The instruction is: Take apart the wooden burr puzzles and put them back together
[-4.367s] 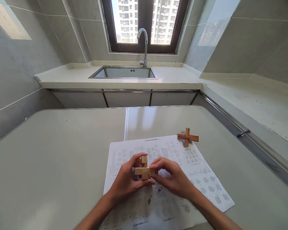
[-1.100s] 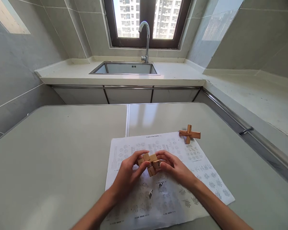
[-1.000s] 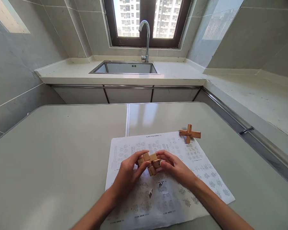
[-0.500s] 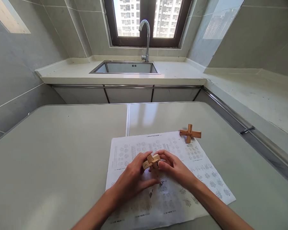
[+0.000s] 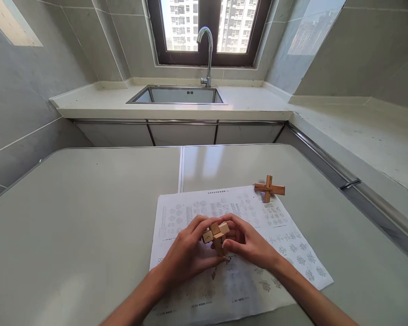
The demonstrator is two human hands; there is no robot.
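Note:
Between my two hands is a small wooden burr puzzle (image 5: 218,235), its light brown blocks interlocked and marked with dark characters. My left hand (image 5: 190,248) grips it from the left, index finger along the top and thumb beneath. From the right, my right hand (image 5: 247,240) closes on it with thumb and fingers. Below the puzzle lies a printed instruction sheet (image 5: 177,294) with small diagrams, worn through in spots near its middle. A second wooden puzzle, a reddish-brown cross (image 5: 269,189), rests on the sheet's far right corner.
The sheet lies on a pale table (image 5: 71,226) with a seam. Beyond it are a counter (image 5: 251,102) with a sink (image 5: 180,95) and a tall faucet (image 5: 208,54) under a window. Another counter (image 5: 377,140) runs along the right.
The puzzle in my hands has turned, showing a longer upright block in front. My left fingers have shifted over its top and the thumb now meets its lower end.

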